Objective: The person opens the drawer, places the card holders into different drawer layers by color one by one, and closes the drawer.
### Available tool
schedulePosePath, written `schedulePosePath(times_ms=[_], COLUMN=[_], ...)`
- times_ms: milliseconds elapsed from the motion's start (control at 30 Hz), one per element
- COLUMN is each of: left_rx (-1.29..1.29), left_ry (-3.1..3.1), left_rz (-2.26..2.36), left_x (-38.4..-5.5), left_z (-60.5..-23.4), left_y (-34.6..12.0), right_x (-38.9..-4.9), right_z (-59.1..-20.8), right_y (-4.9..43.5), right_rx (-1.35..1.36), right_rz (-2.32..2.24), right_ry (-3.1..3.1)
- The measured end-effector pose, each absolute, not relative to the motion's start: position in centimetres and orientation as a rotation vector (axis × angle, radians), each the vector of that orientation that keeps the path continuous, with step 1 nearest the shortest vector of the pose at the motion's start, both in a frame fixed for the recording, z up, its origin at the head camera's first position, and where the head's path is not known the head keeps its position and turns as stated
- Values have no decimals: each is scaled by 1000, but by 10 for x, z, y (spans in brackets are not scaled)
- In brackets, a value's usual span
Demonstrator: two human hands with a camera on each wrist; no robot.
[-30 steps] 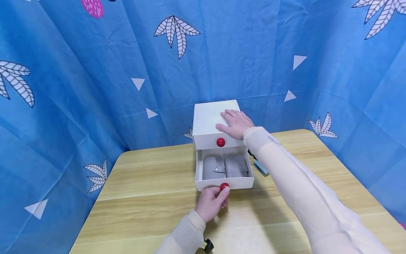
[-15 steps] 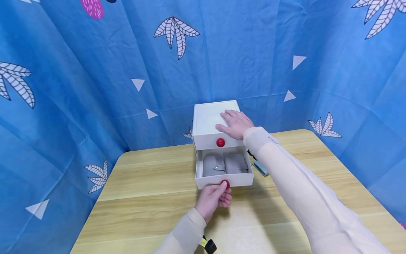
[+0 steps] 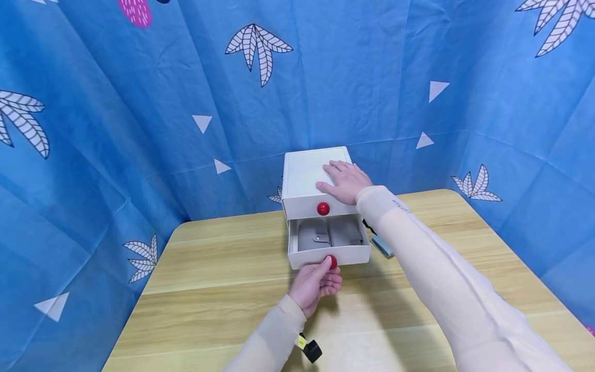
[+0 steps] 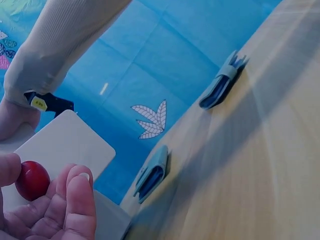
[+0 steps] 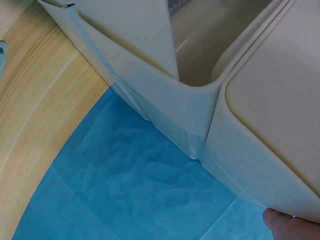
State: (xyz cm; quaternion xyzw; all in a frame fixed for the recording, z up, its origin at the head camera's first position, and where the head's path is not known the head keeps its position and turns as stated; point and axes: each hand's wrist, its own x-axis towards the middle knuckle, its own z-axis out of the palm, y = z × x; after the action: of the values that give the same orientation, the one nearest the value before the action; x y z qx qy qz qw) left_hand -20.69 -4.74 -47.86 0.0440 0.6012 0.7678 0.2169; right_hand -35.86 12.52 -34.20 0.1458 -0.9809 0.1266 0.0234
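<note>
A white two-drawer box [image 3: 307, 175] stands at the back of the table. Its lower drawer [image 3: 307, 257] is part way out, with two grey wallets [image 3: 312, 235] side by side inside. My left hand [image 3: 312, 284] pinches the drawer's red knob [image 3: 332, 262] between thumb and fingers. The left wrist view shows the same red knob [image 4: 32, 181] beside the thumb. My right hand [image 3: 345, 181] rests with spread fingers on the box's top, near its right edge. Only some fingertips of that right hand [image 5: 292, 227] show in the right wrist view.
The upper drawer, with its own red knob [image 3: 323, 208], is in. On the wooden table [image 3: 223, 268], a light blue wallet [image 3: 382, 246] lies right of the box. The left wrist view shows a second wallet [image 4: 222, 82] farther along. A blue curtain [image 3: 362, 77] hangs behind.
The lower drawer has slid a little inward, away from me, with my left hand following on its knob. The right hand has stayed on top of the box.
</note>
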Motion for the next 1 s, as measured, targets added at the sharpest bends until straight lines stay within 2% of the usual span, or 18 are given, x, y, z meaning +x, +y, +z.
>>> schedulePosePath(times_ms=[1000], left_rx=[-9], left_ry=[1593], left_rz=[2231], left_x=[-272], left_z=[-479], left_y=[-39], right_x=[-356], right_z=[-340], right_y=[124], right_rx=[470], right_rz=[383], right_ry=[-3028])
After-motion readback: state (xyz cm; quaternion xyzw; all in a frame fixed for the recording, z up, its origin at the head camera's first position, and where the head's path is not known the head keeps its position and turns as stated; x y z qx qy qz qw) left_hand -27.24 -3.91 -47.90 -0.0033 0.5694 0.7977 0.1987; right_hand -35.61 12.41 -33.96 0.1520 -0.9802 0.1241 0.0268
